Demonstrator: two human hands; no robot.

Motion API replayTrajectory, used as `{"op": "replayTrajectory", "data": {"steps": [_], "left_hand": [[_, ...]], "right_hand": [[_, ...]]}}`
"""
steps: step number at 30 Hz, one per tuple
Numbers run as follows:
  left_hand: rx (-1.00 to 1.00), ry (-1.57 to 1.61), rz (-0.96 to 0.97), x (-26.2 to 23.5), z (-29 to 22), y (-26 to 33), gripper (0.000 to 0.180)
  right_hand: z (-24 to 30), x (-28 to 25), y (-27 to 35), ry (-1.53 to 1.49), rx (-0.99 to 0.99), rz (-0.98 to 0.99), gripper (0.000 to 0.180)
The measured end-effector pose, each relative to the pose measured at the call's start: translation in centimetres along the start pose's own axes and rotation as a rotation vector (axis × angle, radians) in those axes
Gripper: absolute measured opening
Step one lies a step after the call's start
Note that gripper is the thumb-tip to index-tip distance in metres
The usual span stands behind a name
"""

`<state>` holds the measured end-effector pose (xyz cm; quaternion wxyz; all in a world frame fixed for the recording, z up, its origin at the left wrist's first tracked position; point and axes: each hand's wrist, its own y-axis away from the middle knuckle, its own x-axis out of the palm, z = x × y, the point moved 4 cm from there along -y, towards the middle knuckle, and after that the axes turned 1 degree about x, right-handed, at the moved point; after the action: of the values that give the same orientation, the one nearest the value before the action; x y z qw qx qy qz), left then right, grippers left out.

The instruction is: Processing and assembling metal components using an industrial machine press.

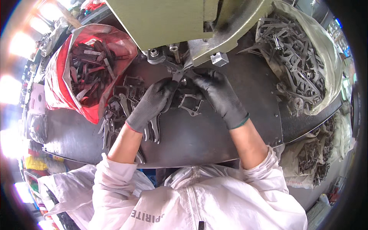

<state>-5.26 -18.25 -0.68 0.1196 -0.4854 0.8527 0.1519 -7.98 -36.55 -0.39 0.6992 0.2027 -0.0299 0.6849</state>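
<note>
the gloved left hand (153, 99) has its fingers clamped on a grey metal part (178, 75), located between the 2 hands, beneath the head of a green machine (165, 23). the gloved right hand (219, 92) approaches from the opposite side, fingertips at the same part; whether they are closed on it cannot be told. a metal bracket (188, 110) lies on the dark table (214, 142), between the hands and nearer the person. a pile of metal handles (124, 103) lies beside the left hand. a small metal block (219, 59) is by the machine. at far left, a red bag (57, 82) holds dark metal pieces (92, 69); at far right, a pale bag (334, 76) holds grey metal pieces (299, 57).
</note>
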Motion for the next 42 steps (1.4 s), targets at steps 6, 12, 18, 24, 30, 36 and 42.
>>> {"op": "replayTrajectory", "data": {"steps": [6, 12, 18, 24, 30, 36, 42], "left_hand": [[0.158, -0.277, 0.094, -0.2, -2.9, -1.0, 0.039], [0.141, -0.164, 0.166, -0.1, -1.3, -1.5, 0.035], [-0.04, -0.067, 0.132, 0.4, -1.4, -1.5, 0.035], [0.067, -0.155, 0.026, 0.2, -1.6, -1.4, 0.028], [0.066, -0.26, 0.074, 0.2, -1.9, -1.4, 0.035], [0.206, -0.187, -0.03, -0.1, -2.0, -1.4, 0.028], [-0.171, -0.122, 0.12, -0.1, 1.1, -2.1, 0.028]], "right_hand": [[-0.2, 0.4, -0.5, 0.26, -0.123, -0.003, 0.03], [-0.4, 0.3, -0.5, 0.178, -0.075, 0.019, 0.027], [-0.3, 0.2, -0.4, 0.155, -0.06, -0.012, 0.026], [-0.4, 0.1, -0.7, 0.168, -0.089, -0.004, 0.03], [-0.5, -0.2, -0.7, 0.165, -0.054, 0.015, 0.034], [-0.9, 0.1, -1.3, 0.146, -0.063, 0.034, 0.031], [-1.8, 0.0, -2.0, 0.284, -0.073, 0.058, 0.023]]}}
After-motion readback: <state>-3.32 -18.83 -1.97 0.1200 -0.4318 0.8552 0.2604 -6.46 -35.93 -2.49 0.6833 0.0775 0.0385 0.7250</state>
